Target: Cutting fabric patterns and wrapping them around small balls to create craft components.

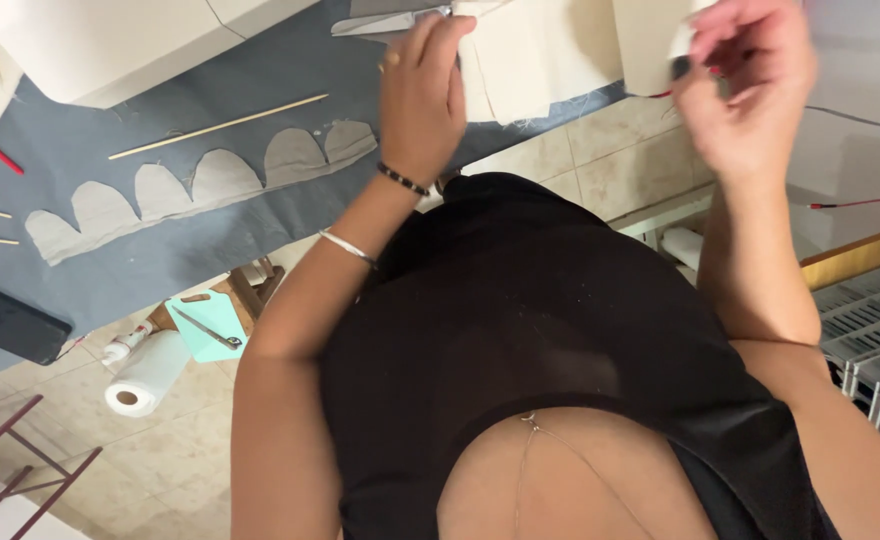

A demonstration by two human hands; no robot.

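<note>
Scissors [390, 20] under left hand [420, 95], table-edge

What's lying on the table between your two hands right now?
In the head view, folded cream fabric pieces lie between the left hand and right hand, on the grey-blue table cover.

Matt cream cloth [520, 60], shiny metal scissors [385, 22]

Scalloped grey fabric strip [200, 185] on table; paper towel roll [145, 375] on floor.
</note>
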